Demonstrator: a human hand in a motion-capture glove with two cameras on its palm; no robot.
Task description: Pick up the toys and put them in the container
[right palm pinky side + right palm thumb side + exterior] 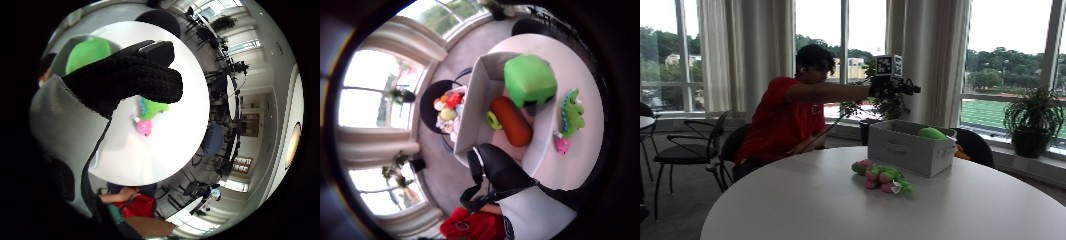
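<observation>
From the outside view, my gloved right hand [889, 88] is stretched out high above the grey fabric container [909, 147] on the round white table [840, 210]. Its black fingers [125, 80] hang loosely curled and hold nothing. Inside the container [470, 115] lie a green block plush [530, 80], an orange plush [512, 120] and a small yellow-green toy [492, 120]. The green plush [931, 133] pokes above the rim. A green and pink dinosaur plush [881, 177] lies on the table just in front of the container, also seen from the palm [572, 117] [147, 117].
A black chair [447, 112] behind the container carries several more toys. Other black chairs [686, 150] stand at the left on the floor, and a potted plant [1033, 122] is by the window at the right. The person sits at the table's far side.
</observation>
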